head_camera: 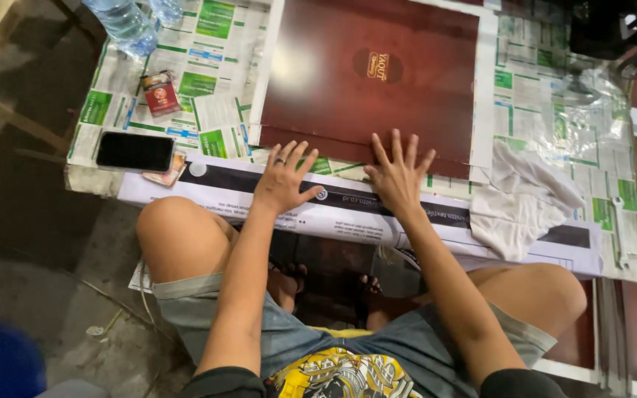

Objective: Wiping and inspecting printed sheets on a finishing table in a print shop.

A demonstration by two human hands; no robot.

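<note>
A large dark red cover board (377,81) with a gold emblem lies on a low table lined with newspaper (208,96). My left hand (283,179), a ring on one finger, lies flat with fingers spread at the board's near edge, over a long white and black printed sheet (348,214). My right hand (398,175) presses flat on the board's near edge, fingers spread too. Neither hand holds anything.
A black phone (135,151) and a small red packet (161,93) lie at the table's left. Plastic water bottles (123,26) stand at the far left. A white cloth (525,199) and clear plastic (587,92) sit at the right. My bare knees are under the table edge.
</note>
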